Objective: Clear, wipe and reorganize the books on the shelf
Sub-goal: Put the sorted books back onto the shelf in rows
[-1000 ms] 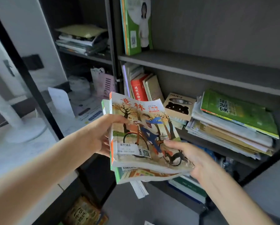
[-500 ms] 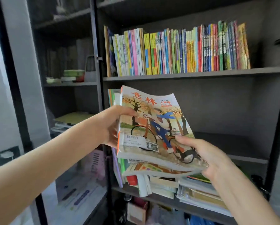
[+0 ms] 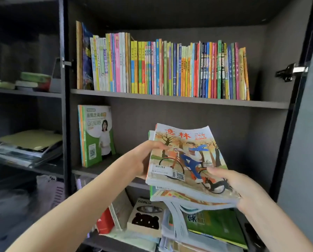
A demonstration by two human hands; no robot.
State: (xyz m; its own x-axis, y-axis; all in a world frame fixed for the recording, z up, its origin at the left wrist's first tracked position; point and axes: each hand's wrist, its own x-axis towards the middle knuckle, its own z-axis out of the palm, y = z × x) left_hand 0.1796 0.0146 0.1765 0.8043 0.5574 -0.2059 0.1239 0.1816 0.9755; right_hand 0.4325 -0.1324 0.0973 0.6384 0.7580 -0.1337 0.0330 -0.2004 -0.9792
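Note:
I hold a stack of magazines (image 3: 186, 160) flat in front of the middle shelf (image 3: 170, 182); the top cover shows a cyclist among autumn trees. My left hand (image 3: 146, 159) grips the stack's left edge, thumb on the cover. My right hand (image 3: 237, 188) grips its near right corner, thumb on top and fingers beneath. The stack hovers at the level of the middle shelf, right of a green book (image 3: 95, 135) standing at that shelf's left end. The upper shelf (image 3: 179, 99) carries a full row of upright colourful books (image 3: 161, 68).
Below the stack lie a green book pile (image 3: 213, 226), a cookie box (image 3: 146, 217) and a red book (image 3: 104, 222) on the lower shelf. The left bay holds flat piles of papers (image 3: 28, 146). A dark door frame (image 3: 293, 106) with a hinge stands at the right.
My view and both hands rose from the lower shelves to the middle shelf. The magazine stack moved up and to the right with them, still held by both hands.

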